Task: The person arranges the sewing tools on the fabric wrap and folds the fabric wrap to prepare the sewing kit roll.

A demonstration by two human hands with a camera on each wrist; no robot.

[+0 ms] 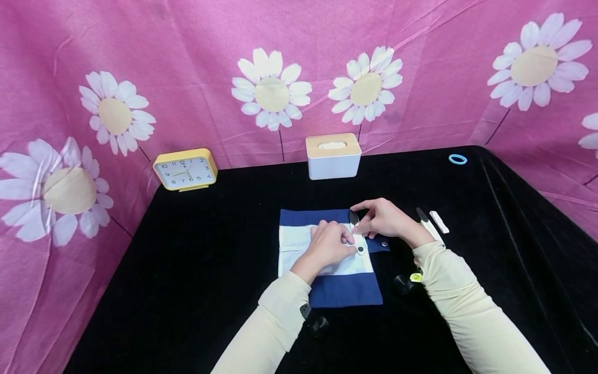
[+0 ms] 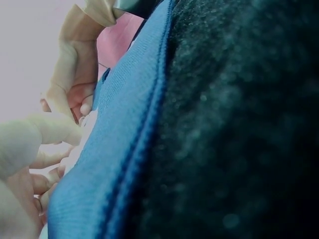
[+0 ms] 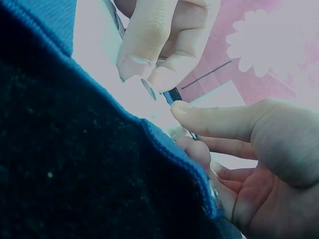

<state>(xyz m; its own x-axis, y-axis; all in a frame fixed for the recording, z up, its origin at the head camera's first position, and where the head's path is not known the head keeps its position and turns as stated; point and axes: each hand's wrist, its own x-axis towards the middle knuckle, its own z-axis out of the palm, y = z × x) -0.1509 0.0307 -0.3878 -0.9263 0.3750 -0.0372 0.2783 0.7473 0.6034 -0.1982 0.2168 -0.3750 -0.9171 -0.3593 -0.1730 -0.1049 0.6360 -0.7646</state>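
A navy and white cloth cutlery roll (image 1: 345, 291) lies flat in the head view. On its right part is a white-handled spoon (image 1: 360, 245), its dark shiny bowl pointing away and its handle end, with a dark oval spot, by the pocket edge. My right hand (image 1: 385, 218) holds the spoon near its bowl between thumb and fingers. My left hand (image 1: 327, 244) rests over the white pocket, its thumb and forefinger pinching the cloth close to the handle end. In the right wrist view the left fingertips (image 3: 137, 67) touch beside the handle end; the exact contact is partly hidden.
A white-handled knife (image 1: 432, 228) and a small white piece (image 1: 439, 222) lie right of the right hand. Behind stand a yellow clock (image 1: 185, 170) and a tissue box (image 1: 334, 163). A blue ring (image 1: 458, 159) lies far right on the black cloth.
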